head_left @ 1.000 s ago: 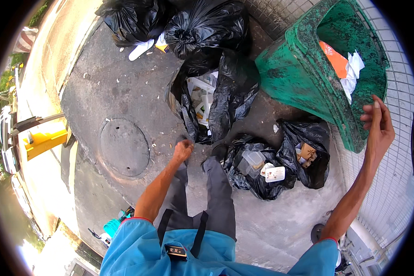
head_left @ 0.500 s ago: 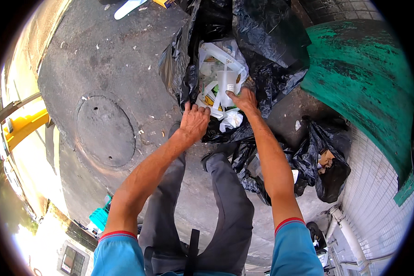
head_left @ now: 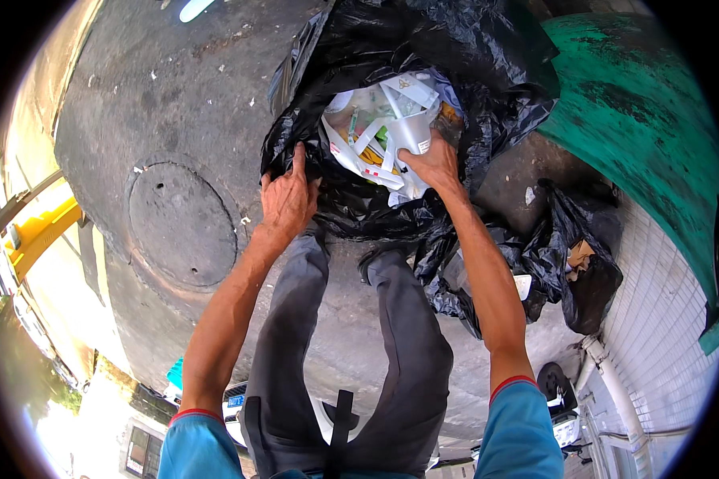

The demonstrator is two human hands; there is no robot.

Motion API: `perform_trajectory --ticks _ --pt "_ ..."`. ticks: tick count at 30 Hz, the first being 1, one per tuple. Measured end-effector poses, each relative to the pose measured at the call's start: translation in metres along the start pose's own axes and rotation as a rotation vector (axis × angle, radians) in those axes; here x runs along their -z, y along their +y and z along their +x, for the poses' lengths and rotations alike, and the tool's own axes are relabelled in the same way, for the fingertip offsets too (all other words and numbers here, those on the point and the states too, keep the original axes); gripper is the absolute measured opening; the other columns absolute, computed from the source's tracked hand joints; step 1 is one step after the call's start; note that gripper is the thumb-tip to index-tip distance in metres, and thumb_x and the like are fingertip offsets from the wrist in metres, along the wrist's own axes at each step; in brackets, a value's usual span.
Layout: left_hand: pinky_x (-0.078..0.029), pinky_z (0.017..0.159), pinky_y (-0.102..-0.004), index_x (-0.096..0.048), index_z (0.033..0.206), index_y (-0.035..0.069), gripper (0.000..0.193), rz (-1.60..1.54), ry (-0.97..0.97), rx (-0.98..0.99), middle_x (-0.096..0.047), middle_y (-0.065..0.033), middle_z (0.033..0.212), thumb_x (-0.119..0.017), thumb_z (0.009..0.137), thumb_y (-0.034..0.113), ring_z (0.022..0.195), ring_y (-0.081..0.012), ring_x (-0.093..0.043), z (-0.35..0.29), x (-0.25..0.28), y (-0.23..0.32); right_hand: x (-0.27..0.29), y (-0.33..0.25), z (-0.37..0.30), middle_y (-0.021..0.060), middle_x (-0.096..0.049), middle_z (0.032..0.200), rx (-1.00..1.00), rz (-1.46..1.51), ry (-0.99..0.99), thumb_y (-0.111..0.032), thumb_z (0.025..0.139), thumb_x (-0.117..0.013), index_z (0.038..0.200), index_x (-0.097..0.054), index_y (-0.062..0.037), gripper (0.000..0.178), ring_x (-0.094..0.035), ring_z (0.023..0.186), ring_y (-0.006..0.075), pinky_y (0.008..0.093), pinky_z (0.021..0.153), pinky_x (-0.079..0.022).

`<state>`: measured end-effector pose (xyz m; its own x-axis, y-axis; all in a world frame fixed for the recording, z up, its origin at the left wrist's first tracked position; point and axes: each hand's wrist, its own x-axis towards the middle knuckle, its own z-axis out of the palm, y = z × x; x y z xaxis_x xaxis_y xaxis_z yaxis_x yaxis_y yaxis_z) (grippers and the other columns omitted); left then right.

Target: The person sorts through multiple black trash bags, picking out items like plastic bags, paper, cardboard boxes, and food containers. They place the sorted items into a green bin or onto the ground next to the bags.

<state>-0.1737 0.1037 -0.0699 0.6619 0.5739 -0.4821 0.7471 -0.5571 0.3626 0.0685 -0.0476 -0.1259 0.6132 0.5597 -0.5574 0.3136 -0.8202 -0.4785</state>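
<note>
A large black garbage bag lies wide open in front of me, full of mixed waste. My left hand grips its near left rim, the index finger stretched along the plastic and the other fingers partly hidden. Inside the bag, my right hand holds a translucent plastic cup, thumb on its near side; the other fingers are partly hidden in the waste. Around the cup lie white paper and plastic scraps and a pale flat wrapper.
Smaller black bags lie to the right, one with brown cardboard showing. A scuffed green panel leans beside a tiled wall. On the left, a round manhole cover is set in the grey ground.
My left hand has moved left, and the bag's mouth is spread wider. My right hand stays at the cup, which now tilts more. The view has shifted slightly.
</note>
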Motion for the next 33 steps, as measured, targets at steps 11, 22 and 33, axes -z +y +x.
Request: perform_trajectory --ticks 11,22,33 --pt "-0.049 0.095 -0.0349 -0.043 0.139 -0.006 0.072 -1.152 -0.262 0.176 -0.064 -0.0179 0.117 -0.069 0.089 0.039 0.11 -0.0245 -0.061 0.016 -0.007 0.063 0.024 0.005 -0.103 0.0246 -0.066 0.111 0.2 0.417 -0.013 -0.024 0.069 -0.081 0.126 -0.054 0.005 0.07 -0.066 0.102 0.0365 0.0406 0.088 -0.051" --pt "-0.053 0.093 -0.0299 -0.057 0.132 -0.002 0.047 -0.965 -0.452 -0.039 -0.064 -0.0098 0.122 -0.06 0.099 0.031 0.108 -0.0153 -0.061 0.001 -0.033 0.123 0.005 0.048 -0.166 0.0254 -0.059 0.122 0.07 0.63 0.229 -0.025 0.067 -0.084 0.135 -0.043 0.0047 0.085 -0.06 0.113 0.0388 0.0426 0.096 -0.047" --pt "-0.05 0.091 -0.0392 -0.059 0.123 -0.002 0.036 -0.264 -0.089 -0.378 -0.064 -0.0202 0.115 -0.065 0.09 0.009 0.107 -0.031 -0.063 -0.016 -0.095 0.153 -0.065 0.337 -0.34 0.0159 -0.068 0.101 -0.841 0.985 1.065 -0.03 0.073 -0.086 0.112 -0.06 0.0084 0.061 -0.066 0.084 0.021 0.0339 0.073 -0.055"
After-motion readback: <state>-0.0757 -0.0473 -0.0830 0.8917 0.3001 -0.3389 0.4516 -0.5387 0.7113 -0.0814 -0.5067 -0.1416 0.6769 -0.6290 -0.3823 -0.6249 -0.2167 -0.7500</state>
